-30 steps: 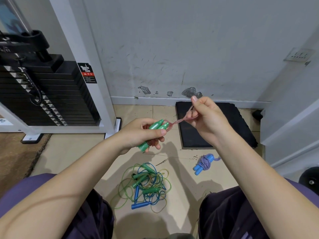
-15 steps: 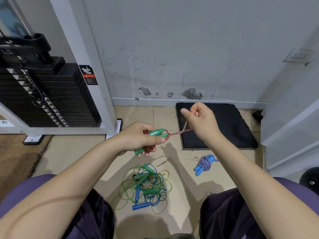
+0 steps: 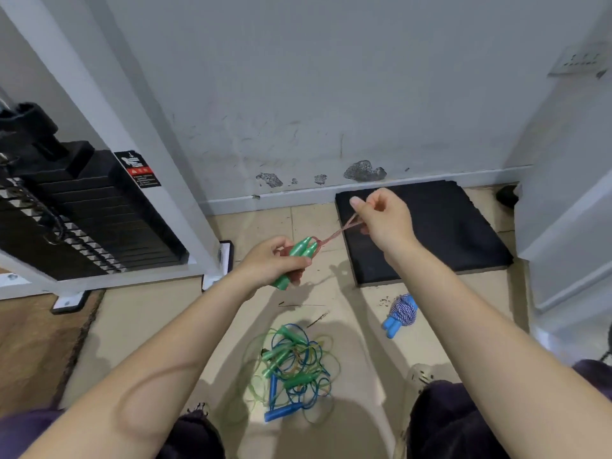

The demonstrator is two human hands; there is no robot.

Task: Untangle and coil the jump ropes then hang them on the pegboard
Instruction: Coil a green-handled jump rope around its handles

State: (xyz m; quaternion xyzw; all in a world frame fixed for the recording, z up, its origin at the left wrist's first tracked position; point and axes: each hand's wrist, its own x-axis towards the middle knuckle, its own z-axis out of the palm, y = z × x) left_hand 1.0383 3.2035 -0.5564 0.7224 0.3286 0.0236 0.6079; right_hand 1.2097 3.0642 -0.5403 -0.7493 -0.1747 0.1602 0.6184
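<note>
Under the curled fingers (image 3: 299, 261) of the left hand (image 3: 270, 263), the middles of the two green handles (image 3: 294, 260) are hidden, as is most of the reddish cord bunched behind them. The cord's (image 3: 334, 236) far end vanishes inside the right hand's (image 3: 381, 217) pinch. Below both hands, the tangled ropes (image 3: 291, 366) overlap too densely to count. The warning label (image 3: 138, 168) text is unreadable, and the weight stack (image 3: 66, 210) runs off the left edge.

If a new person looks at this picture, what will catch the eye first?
First, the two hands in the middle: the left hand grips two green handles while the right hand pulls a pink rope tight. Below them, on the floor, lies a tangle of ropes.
</note>
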